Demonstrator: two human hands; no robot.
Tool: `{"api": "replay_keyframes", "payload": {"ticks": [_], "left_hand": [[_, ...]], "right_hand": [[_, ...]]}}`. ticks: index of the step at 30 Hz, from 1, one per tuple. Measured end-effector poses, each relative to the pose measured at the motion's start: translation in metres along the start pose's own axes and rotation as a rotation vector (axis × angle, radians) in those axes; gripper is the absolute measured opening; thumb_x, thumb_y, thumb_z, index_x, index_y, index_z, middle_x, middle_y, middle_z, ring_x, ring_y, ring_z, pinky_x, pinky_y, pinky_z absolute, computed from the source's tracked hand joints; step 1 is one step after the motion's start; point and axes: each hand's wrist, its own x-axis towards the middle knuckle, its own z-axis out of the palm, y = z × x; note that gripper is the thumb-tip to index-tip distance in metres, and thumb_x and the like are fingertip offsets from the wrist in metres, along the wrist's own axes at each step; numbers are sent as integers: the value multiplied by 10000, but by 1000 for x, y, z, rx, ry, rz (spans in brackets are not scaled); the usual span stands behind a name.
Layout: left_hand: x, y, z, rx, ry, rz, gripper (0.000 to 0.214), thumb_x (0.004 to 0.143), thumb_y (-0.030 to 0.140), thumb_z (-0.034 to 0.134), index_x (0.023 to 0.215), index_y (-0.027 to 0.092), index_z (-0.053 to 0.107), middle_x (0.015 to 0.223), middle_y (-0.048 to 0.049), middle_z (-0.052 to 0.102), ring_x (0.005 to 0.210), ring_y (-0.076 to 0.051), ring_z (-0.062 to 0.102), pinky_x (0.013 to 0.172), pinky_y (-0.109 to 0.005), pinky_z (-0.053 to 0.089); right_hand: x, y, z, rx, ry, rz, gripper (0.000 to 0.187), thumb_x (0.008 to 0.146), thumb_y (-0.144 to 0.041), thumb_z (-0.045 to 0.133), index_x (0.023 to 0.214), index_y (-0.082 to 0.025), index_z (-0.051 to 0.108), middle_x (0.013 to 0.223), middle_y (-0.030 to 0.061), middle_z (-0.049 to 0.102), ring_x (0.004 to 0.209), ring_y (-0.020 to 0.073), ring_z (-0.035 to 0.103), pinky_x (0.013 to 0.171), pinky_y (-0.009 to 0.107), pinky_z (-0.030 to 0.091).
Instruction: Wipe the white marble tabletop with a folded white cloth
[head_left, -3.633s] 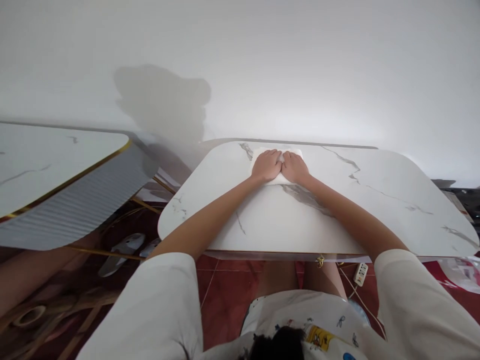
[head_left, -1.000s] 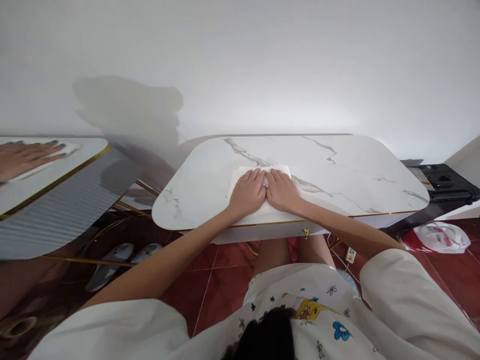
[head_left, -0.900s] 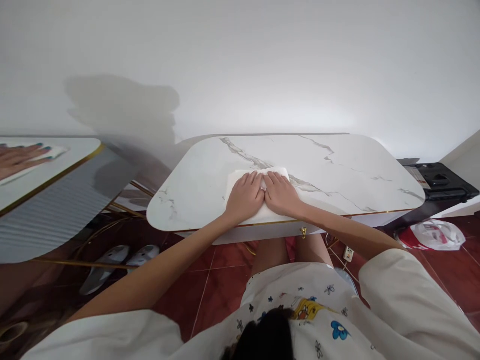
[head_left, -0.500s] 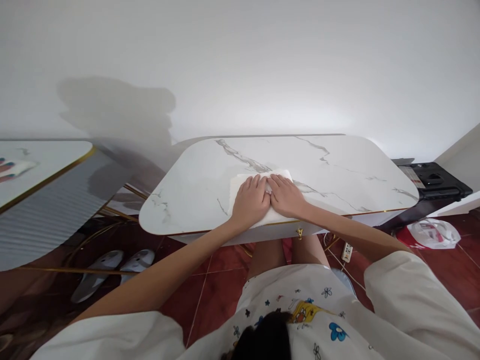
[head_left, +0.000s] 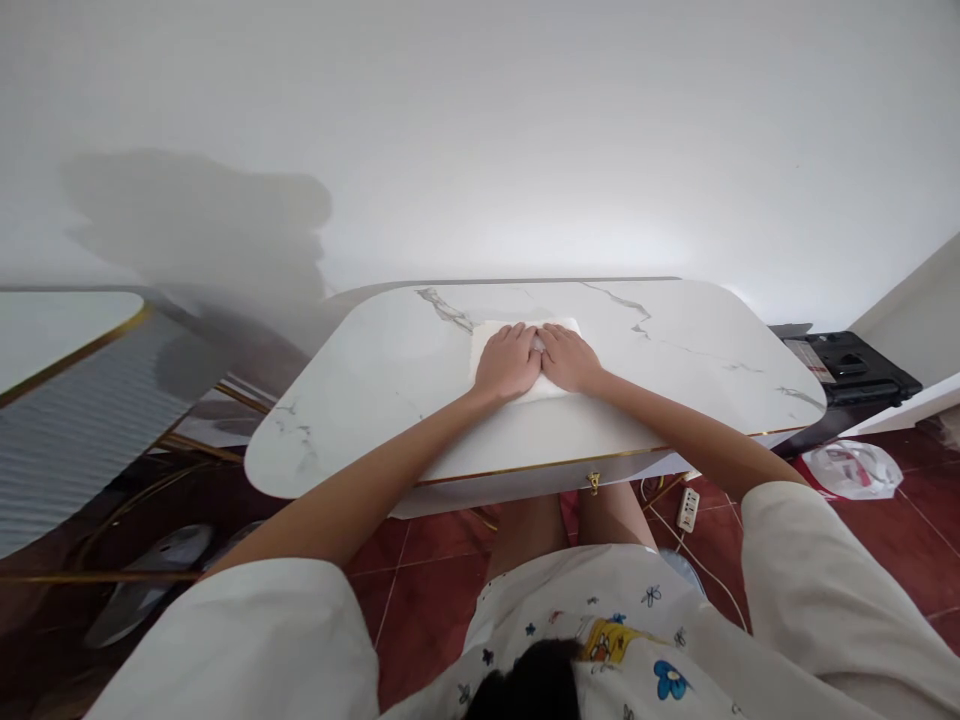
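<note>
My left hand (head_left: 510, 362) lies palm down on a folded white cloth (head_left: 555, 386), fingers stretched forward over it. Pressed against the same cloth, my right hand (head_left: 568, 358) is also flat, its thumb close beside the left thumb. A bit of the cloth bulges up between the two hands. Under the cloth is a white marble-patterned tabletop (head_left: 390, 390) with grey veins and a gold edge. Both palms hide much of the cloth, whose corners show at the back and front.
To the left stands a second white top with gold trim (head_left: 67, 325). A gold drawer knob (head_left: 594, 482) sits at the front. Right of the table are a black case (head_left: 851, 365) and a plastic bag (head_left: 859, 470). A power strip (head_left: 688, 510) and slippers (head_left: 154, 580) lie on the red floor.
Both hands and the cloth have moved together away from me, toward the wall. The view has shifted slightly, and another person's hand at the far left is out of sight.
</note>
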Motion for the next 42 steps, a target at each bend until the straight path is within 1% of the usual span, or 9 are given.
{"api": "replay_keyframes", "payload": {"ticks": [4, 9, 15, 19, 25, 29, 33, 39, 42], "left_hand": [[24, -16, 4, 5, 32, 8, 381, 904, 180, 388, 1218, 202, 603, 1232, -106, 642, 1200, -296, 545, 1073, -466, 435], [52, -37, 11, 22, 26, 17, 366, 909, 170, 372, 1195, 195, 601, 1230, -114, 634, 1188, -297, 544, 1058, -468, 436], [82, -60, 19, 56, 37, 41, 367, 931, 167, 354, 1210, 201, 589, 1226, -105, 637, 1178, -276, 555, 1051, -437, 433], [99, -71, 24, 75, 36, 28, 373, 932, 163, 358, 1228, 179, 584, 1252, -118, 630, 1197, -278, 546, 1059, -428, 421], [119, -81, 29, 110, 10, 35, 387, 943, 154, 351, 1267, 133, 562, 1312, -151, 595, 1241, -275, 521, 1075, -419, 396], [133, -86, 34, 124, -15, 47, 394, 939, 144, 362, 1289, 119, 542, 1323, -158, 586, 1261, -279, 505, 1071, -413, 391], [145, -84, 39, 132, -27, 47, 403, 937, 144, 369, 1307, 128, 528, 1324, -147, 589, 1251, -275, 510, 1069, -401, 383], [151, -70, 43, 135, -32, 47, 419, 939, 161, 363, 1329, 143, 517, 1341, -130, 585, 1255, -277, 504, 1072, -399, 374], [149, -59, 44, 125, -37, 60, 411, 944, 166, 356, 1315, 133, 529, 1329, -138, 588, 1248, -282, 505, 1070, -403, 376]], "right_hand": [[29, 8, 5, -19, -14, 5, 482, 969, -155, 336, 1410, -48, 499, 1514, 176, 486, 1418, 255, 421, 1188, 401, 300], [61, 16, 10, -23, -21, 11, 497, 967, -148, 332, 1430, -30, 469, 1517, 173, 482, 1418, 254, 416, 1188, 390, 286], [94, 26, 17, -16, -1, 15, 485, 960, -138, 326, 1404, -29, 489, 1485, 175, 513, 1404, 250, 426, 1183, 383, 292], [113, 32, 22, -5, 16, 19, 477, 957, -142, 324, 1385, -31, 502, 1471, 179, 525, 1390, 262, 443, 1170, 393, 311], [135, 43, 27, 36, 29, 15, 475, 944, -143, 335, 1378, -56, 508, 1469, 174, 531, 1373, 260, 464, 1152, 406, 339], [145, 52, 29, 30, 33, 15, 473, 943, -147, 344, 1376, -47, 508, 1452, 180, 541, 1364, 272, 470, 1149, 413, 346], [150, 62, 29, 34, 40, 31, 455, 943, -137, 349, 1356, -61, 524, 1419, 176, 568, 1342, 270, 492, 1148, 396, 359], [146, 79, 29, 55, 67, 49, 468, 933, -140, 337, 1355, -73, 527, 1442, 173, 551, 1369, 278, 471, 1159, 424, 353], [139, 85, 27, 39, 67, 61, 488, 933, -143, 324, 1372, -52, 517, 1455, 176, 539, 1384, 279, 454, 1169, 420, 339]]}}
